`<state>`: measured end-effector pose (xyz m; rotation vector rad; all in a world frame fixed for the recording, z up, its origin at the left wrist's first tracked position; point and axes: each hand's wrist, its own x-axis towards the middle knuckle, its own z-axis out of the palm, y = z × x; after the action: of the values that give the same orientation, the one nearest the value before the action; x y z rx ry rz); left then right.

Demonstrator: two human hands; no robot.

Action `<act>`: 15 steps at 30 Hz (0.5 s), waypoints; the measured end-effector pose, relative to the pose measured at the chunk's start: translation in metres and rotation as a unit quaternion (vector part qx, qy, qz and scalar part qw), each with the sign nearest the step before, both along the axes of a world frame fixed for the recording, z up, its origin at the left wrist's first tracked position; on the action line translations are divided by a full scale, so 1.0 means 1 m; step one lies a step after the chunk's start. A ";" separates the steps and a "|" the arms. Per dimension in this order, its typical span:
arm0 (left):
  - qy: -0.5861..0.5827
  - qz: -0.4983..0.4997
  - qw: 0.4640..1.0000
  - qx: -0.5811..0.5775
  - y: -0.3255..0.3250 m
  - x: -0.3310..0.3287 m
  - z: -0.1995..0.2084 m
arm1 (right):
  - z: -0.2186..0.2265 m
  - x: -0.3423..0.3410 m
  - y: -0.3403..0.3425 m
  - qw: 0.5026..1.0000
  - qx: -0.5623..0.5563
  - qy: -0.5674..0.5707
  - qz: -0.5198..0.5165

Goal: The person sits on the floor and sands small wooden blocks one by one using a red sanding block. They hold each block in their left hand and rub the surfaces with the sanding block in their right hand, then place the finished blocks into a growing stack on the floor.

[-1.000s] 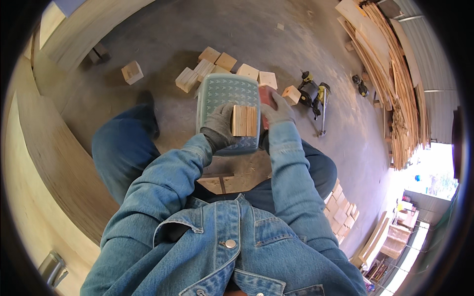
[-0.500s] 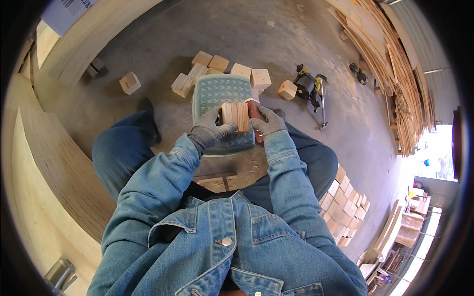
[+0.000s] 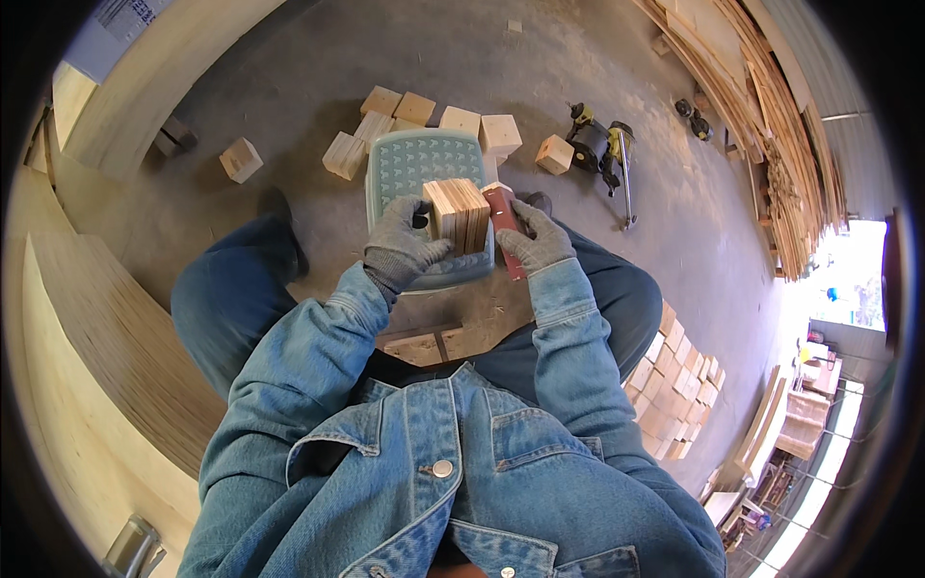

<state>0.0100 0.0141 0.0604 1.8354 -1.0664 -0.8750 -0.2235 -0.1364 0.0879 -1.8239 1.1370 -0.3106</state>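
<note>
block of layered wood (image 3: 459, 217) sits in the left hand (image 3: 403, 243), which wears a grey glove and is curled about the block's left side, the thumb along its near edge. the block is over the middle of a pale green plastic stool (image 3: 424, 164) with a raised pattern on its top; whether it rests on the stool or is held just above it, i cannot tell. the right hand (image 3: 541, 238), gloved in grey as well, grips a dark red block (image 3: 504, 231) with small light marks along its face. this red piece slants beside the right side of the wood, by the stool's right edge; whether the two touch is hard to tell.

beyond the stool, a cluster of pale wooden blocks (image 3: 416, 108) lies on the concrete floor (image 3: 328, 58). one loose block (image 3: 241, 160) is well apart to the left, and another block (image 3: 554, 154) lies to the right, near a black and yellow tool (image 3: 599, 149). close to the person's right knee, many more blocks are packed together in a pile (image 3: 679, 385). long boards (image 3: 771, 144) are stacked at the far right, and a broad wooden panel (image 3: 116, 337) curves along the left. the person wears a blue denim jacket (image 3: 385, 501).
</note>
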 end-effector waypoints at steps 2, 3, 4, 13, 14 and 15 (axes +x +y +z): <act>-0.077 -0.007 0.997 0.006 0.000 -0.003 -0.009 | 0.010 -0.005 0.006 1.000 0.009 0.007 0.007; -0.085 -0.004 0.996 -0.009 -0.002 -0.005 -0.014 | 0.015 -0.006 0.008 1.000 0.018 0.012 0.008; -0.093 0.000 0.995 -0.024 -0.003 -0.005 -0.019 | 0.020 -0.006 0.011 0.999 0.027 0.018 0.010; 0.052 -0.052 0.995 -0.068 -0.018 -0.001 -0.023 | 0.016 -0.012 0.013 0.999 -0.006 0.046 0.027; 0.034 -0.051 0.994 -0.092 -0.019 0.000 -0.023 | 0.014 -0.013 0.014 0.999 -0.010 0.038 0.026; 0.036 -0.046 0.993 -0.106 -0.018 0.005 -0.030 | 0.013 -0.009 0.015 0.999 -0.019 0.042 0.029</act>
<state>0.0152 -0.0044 0.0308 1.5794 -1.1591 -0.8401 -0.2323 -0.1216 0.1009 -1.9152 1.1397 -0.2250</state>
